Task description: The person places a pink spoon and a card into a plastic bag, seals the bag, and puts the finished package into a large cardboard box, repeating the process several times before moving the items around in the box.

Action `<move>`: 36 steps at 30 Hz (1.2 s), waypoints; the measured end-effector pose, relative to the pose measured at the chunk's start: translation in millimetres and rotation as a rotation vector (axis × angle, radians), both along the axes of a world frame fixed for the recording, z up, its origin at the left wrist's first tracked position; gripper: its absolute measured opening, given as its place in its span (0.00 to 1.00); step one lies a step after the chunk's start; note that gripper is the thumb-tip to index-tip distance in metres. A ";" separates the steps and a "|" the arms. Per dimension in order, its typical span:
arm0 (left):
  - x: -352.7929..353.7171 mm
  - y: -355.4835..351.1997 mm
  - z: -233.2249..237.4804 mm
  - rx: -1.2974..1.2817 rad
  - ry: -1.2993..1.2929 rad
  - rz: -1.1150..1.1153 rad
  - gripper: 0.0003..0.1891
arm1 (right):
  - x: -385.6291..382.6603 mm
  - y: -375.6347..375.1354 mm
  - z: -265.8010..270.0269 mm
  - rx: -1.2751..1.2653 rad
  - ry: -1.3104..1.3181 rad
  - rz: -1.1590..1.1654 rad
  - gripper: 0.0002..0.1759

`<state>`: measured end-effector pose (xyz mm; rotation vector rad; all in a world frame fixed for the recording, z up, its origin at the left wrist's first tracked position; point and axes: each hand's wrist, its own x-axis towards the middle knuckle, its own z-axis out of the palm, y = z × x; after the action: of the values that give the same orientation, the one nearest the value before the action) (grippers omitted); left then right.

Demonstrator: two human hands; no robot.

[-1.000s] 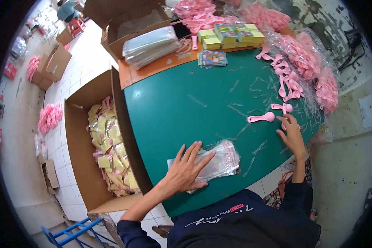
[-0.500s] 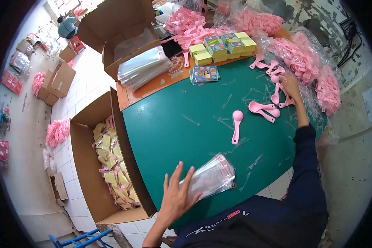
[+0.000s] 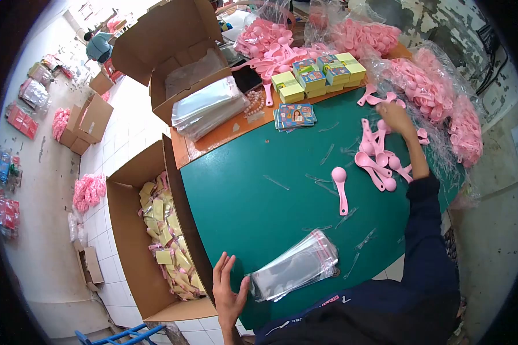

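My left hand [image 3: 230, 290] is open at the near left edge of the green table [image 3: 242, 201], its thumb beside a fanned stack of clear plastic bags [image 3: 296, 266]. My right hand [image 3: 392, 117] reaches over pink spoons at the far right of the table; its fingers are curled down and what they hold, if anything, is hidden. Just below it lies a pile of pink spoons [image 3: 374, 164]. More spoons [image 3: 385, 99] lie beyond the hand. A single pink spoon [image 3: 341, 190] sits apart, left of the pile.
Left of the table stands a large carton [image 3: 135, 247] of packed items. Along the back are an open box [image 3: 191, 69], clear bags [image 3: 210, 106], a card stack [image 3: 294, 116], yellow-edged card blocks [image 3: 319, 77] and bagged pink spoons [image 3: 423, 86]. A person [image 3: 99, 47] is far behind.
My left hand has moved left, off the clear bags. Spoons near my right hand have been drawn toward the pile, which is larger. The view has shifted slightly.
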<state>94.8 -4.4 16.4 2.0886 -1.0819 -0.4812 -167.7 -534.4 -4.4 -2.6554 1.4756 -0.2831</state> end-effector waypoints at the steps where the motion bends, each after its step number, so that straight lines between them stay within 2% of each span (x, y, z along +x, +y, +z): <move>1: 0.1 0.1 1.3 -0.001 -0.032 -0.004 0.29 | -3.4 -28.3 -12.3 -0.096 -0.026 -0.045 0.17; 4: -0.4 -0.1 6.2 -0.015 -0.071 0.012 0.28 | -1.1 -58.9 -25.6 -0.095 0.176 -0.192 0.19; 7: -0.8 7.9 2.4 -0.015 -0.012 0.066 0.26 | -2.6 -59.2 -70.8 -0.300 0.181 -0.152 0.19; 8: 0.1 10.9 -1.8 -0.004 -0.013 0.085 0.26 | -1.8 -55.7 -74.5 -0.169 0.201 -0.157 0.18; 11: 1.7 14.8 -7.0 0.011 -0.006 0.115 0.26 | 16.8 12.4 -32.6 -0.117 0.201 0.067 0.18; 14: 2.8 13.0 -7.1 0.006 0.001 0.120 0.25 | 22.6 32.3 -10.1 0.233 0.067 0.167 0.19; 18: 3.4 5.1 -4.5 -0.018 -0.018 0.092 0.25 | 42.5 13.1 17.8 0.092 0.112 0.021 0.19; 21: 1.3 -0.3 2.8 -0.035 -0.028 0.060 0.25 | 42.8 -46.9 -16.4 -0.120 -0.075 0.159 0.17; 24: -0.6 1.8 5.9 -0.048 -0.021 0.072 0.25 | 48.5 -70.0 -42.3 -0.091 0.045 -0.009 0.16; 27: 1.4 10.8 -1.4 -0.050 -0.006 0.116 0.25 | 47.8 -35.4 -37.2 -0.025 0.211 0.103 0.16; 30: 3.4 15.1 -8.4 -0.023 -0.031 0.121 0.25 | 55.3 40.6 12.8 0.451 0.055 0.054 0.17; 33: 3.9 11.8 -8.9 -0.029 -0.015 0.100 0.24 | 24.2 80.2 49.7 0.637 -0.284 0.144 0.19; 35: 6.4 10.3 -6.0 -0.034 -0.028 0.085 0.24 | -33.2 55.3 21.7 0.213 -0.335 0.224 0.19; 36: 7.7 10.1 -4.5 -0.038 -0.036 0.078 0.24 | -67.0 36.8 5.2 0.061 -0.249 0.075 0.19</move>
<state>102.5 5.7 11.9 2.1041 -1.0182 -0.3836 -234.6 -497.6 0.8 -2.5122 1.2859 -0.5311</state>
